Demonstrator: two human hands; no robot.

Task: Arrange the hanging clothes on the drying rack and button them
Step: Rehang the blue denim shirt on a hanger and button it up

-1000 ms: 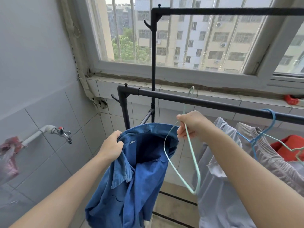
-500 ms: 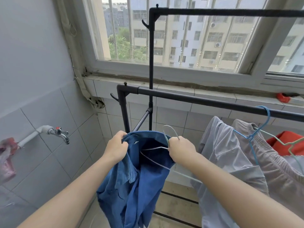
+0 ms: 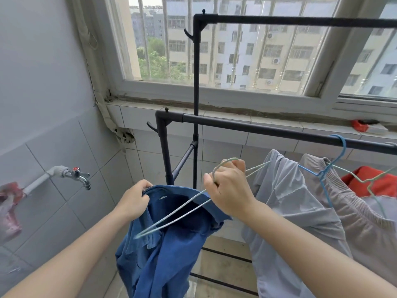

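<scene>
Matt black metal drying rack (image 3: 257, 128); thin, pale coated wire hanger (image 3: 171, 216); soft blue cloth shirt (image 3: 171, 254); glossy wall tiles (image 3: 64, 201); shiny metal tap (image 3: 80, 178).

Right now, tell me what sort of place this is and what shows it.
Likely an enclosed laundry balcony of an upper-floor flat: a black drying rack with a grey shirt hanging on it, a window facing apartment blocks, and a tap on the tiled wall.

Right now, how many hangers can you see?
3: a pale hanger in the right hand, a blue hanger on the rail, a green hanger far right; others may be hidden.
</scene>
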